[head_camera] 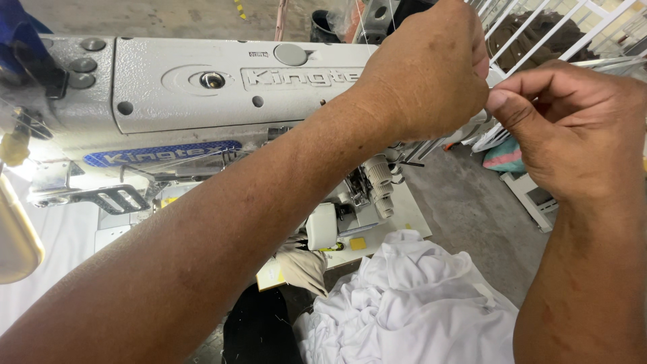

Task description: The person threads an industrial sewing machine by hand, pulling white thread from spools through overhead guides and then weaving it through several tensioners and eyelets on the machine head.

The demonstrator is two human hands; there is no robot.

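1. Up high, both hands meet at the right end of the sewing machine, raised above its grey head.
2. Left hand reaches across the view with its back toward the camera; its fingers curl inward in a clenched grip, and what they pinch is hidden behind the hand.
3. Right hand sits just beside it, thumb pressed against forefinger in a pinching grip; a thin thread may run between the two hands, but it is too fine to tell for sure.
4. Thin pale threads run up past the machine's top behind the left hand.
5. Below the forearms, a heap of white cloth lies crumpled at the lower right, near the machine's table.
6. White cloth also spreads flat at the left under the machine arm.
7. A white wire rack stands at the upper right, behind the hands, with dark fabric in it.
8. Grey floor shows between the table and the rack.
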